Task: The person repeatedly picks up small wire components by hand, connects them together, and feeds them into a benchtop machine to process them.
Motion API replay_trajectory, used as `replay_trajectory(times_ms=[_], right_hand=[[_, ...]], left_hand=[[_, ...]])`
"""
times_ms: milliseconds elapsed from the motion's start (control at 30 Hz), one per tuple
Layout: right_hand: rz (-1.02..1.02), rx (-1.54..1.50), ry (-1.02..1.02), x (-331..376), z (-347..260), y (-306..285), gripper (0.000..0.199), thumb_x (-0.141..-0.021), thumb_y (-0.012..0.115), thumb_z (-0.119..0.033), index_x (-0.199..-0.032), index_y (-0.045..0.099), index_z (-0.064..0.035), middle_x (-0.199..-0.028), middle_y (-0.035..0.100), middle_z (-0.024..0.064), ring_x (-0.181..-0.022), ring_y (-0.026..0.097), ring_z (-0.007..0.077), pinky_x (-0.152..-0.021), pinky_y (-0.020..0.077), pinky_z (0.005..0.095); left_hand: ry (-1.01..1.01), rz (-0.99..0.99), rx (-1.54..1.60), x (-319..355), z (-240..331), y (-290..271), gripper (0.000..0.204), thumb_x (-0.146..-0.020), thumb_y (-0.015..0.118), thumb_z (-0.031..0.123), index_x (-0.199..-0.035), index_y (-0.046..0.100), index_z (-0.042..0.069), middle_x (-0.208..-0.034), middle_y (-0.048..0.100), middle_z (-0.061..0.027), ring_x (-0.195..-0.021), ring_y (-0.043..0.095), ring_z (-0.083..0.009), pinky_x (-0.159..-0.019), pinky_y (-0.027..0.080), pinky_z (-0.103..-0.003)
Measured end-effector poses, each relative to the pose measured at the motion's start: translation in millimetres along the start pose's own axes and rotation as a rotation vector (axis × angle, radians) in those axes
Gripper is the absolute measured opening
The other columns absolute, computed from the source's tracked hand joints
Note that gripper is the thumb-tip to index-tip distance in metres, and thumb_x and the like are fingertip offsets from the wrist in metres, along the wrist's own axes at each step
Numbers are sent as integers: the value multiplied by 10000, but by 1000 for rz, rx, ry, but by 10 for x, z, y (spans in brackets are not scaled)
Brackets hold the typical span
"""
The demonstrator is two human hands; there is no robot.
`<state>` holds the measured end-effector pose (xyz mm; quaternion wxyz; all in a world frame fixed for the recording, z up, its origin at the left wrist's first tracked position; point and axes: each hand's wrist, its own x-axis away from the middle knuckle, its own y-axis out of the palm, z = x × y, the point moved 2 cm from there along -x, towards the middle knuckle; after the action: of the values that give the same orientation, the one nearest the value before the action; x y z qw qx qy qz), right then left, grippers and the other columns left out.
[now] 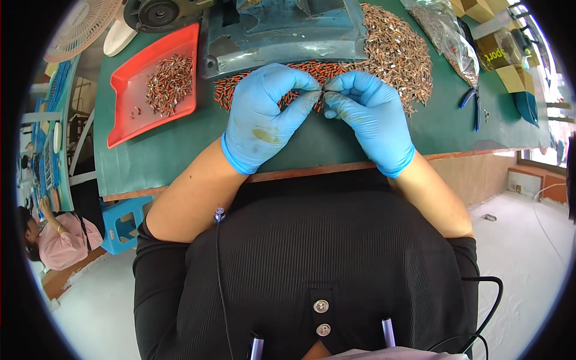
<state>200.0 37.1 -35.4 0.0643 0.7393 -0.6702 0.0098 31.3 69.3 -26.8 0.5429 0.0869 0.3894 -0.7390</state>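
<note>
Both of my hands wear blue gloves and meet above the table's middle, fingertips nearly touching. My left hand (262, 114), with a brown stain on the back of its glove, pinches thumb against forefinger. My right hand (370, 117) pinches in the same way, its fingertips darkened. Something tiny and dark shows between them, too small and covered to name. Behind and below the fingers lies a band of small red-orange and dark parts (231, 90). A heap of small copper-coloured metal pieces (399, 54) spreads just beyond my right hand.
A worn blue-grey machine housing (282, 45) stands behind the parts. To the left is a red tray (123, 114) with more small parts. Blue-handled pliers (477, 111), a clear bag (447, 39) and cartons lie right on the green tabletop (336, 144). A person (63, 240) sits far left.
</note>
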Motion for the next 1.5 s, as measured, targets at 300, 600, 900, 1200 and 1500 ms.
replay_trajectory(times_ms=[300, 600, 900, 1200, 1500], right_hand=[[136, 886, -595, 99, 126, -207, 101, -794, 643, 0, -877, 591, -25, -732, 568, 84, -617, 551, 129, -587, 468, 269], [181, 712, -579, 147, 137, -327, 77, -793, 639, 6, -834, 588, -34, -695, 551, 47, -578, 509, 108, -556, 450, 257], [224, 661, -585, 255, 80, -426, 60, -813, 630, 17, -830, 591, -25, -697, 552, 16, -603, 495, 60, -566, 447, 225], [47, 204, -377, 298, 92, -364, 77, -895, 572, 33, -950, 561, -20, -863, 588, 20, -804, 585, 81, -713, 479, 221], [94, 264, -476, 278, -26, -75, 80, -909, 546, 42, -976, 526, 2, -894, 589, 46, -768, 568, 82, -695, 489, 229]], left_hand=[[-120, -54, -66, 5, -35, 26, 76, -766, 688, 43, -829, 649, 28, -818, 653, -91, -765, 629, -207, -721, 488, -300], [93, -388, -521, -103, 172, 258, 125, -679, 698, 61, -783, 628, 66, -783, 609, -84, -810, 579, -293, -727, 480, -393], [233, -582, -641, -220, 180, 382, 79, -707, 651, 61, -774, 608, 63, -768, 596, -97, -784, 584, -301, -709, 484, -406], [-99, -390, -110, -157, 280, 203, 86, -744, 657, 89, -787, 609, 33, -752, 613, -84, -711, 616, -218, -667, 503, -338], [-642, -112, 732, 114, 340, 246, 93, -876, 602, 59, -941, 600, -8, -799, 624, -49, -716, 599, -93, -683, 502, -230]])
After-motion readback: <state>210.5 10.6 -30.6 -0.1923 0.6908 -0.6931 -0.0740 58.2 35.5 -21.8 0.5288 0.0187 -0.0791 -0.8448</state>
